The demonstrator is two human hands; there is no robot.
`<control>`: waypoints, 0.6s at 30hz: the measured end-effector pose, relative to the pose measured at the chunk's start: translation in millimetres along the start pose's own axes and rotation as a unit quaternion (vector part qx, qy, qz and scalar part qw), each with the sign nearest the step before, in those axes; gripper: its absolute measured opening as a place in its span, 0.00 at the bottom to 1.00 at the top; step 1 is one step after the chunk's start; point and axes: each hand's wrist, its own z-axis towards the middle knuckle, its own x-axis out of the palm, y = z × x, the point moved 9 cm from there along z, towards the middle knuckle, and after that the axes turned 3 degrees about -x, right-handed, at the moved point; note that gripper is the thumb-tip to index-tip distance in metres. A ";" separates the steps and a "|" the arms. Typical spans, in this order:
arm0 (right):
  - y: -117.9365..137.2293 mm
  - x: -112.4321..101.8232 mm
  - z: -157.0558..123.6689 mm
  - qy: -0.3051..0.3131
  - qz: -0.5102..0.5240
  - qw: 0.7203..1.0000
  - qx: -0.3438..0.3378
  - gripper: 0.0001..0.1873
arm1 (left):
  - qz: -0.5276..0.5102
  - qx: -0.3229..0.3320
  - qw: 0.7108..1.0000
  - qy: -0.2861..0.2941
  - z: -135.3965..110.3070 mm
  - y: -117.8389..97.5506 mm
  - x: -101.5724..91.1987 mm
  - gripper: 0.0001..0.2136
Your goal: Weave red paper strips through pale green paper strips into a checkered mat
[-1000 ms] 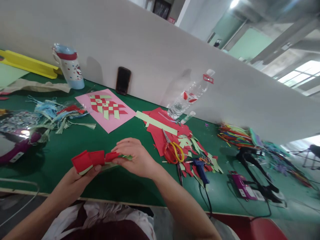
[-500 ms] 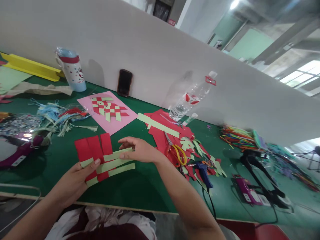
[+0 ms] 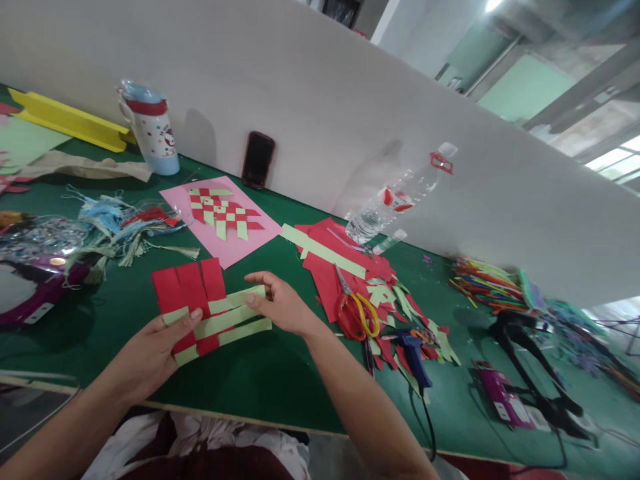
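Observation:
My left hand point(image 3: 160, 343) grips a piece of woven paper by its lower left part, thumb on top. Red strips point(image 3: 187, 283) stand up from it, crossed by pale green strips point(image 3: 227, 321) whose loose ends point right. At those ends is my right hand point(image 3: 285, 305), its thumb in front and fingers behind, closed on the upper green strip point(image 3: 235, 299). Beyond, a finished-looking red and green woven piece point(image 3: 220, 212) lies on a pink sheet point(image 3: 233, 250).
Scissors point(image 3: 357, 310) and a blue glue gun point(image 3: 414, 357) lie on red and green paper scraps point(image 3: 325, 267) at right. A plastic bottle point(image 3: 395, 197), phone point(image 3: 258, 160) and flask point(image 3: 153, 137) stand along the wall. Tassels point(image 3: 117, 227) lie at left.
The view has shifted slightly. My right thumb and fingers have come closer together around the upper green strip's end. My left hand keeps its grip on the woven paper.

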 end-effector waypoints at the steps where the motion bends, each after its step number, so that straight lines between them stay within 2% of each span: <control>1: -0.6 0.6 0.3 -0.016 -0.004 1.000 -0.005 0.22 | -0.002 0.000 1.000 0.001 0.2 0.6 0.7 0.27; 3: -1.8 2.7 1.2 -0.042 -0.009 0.999 -0.015 0.17 | -0.004 -0.006 1.000 0.009 1.1 3.3 2.4 0.27; 7: -2.5 4.1 3.0 -0.081 -0.017 0.996 -0.037 0.14 | 0.000 -0.023 0.999 0.025 2.0 9.4 5.0 0.26; 14: -3.4 4.7 1.5 -0.098 -0.018 0.993 -0.062 0.15 | 0.022 -0.022 0.999 0.033 -1.1 11.3 7.4 0.26; 18: -8.1 2.7 2.5 -0.105 -0.014 0.992 -0.066 0.17 | 0.040 0.001 0.999 0.022 2.0 8.3 0.8 0.27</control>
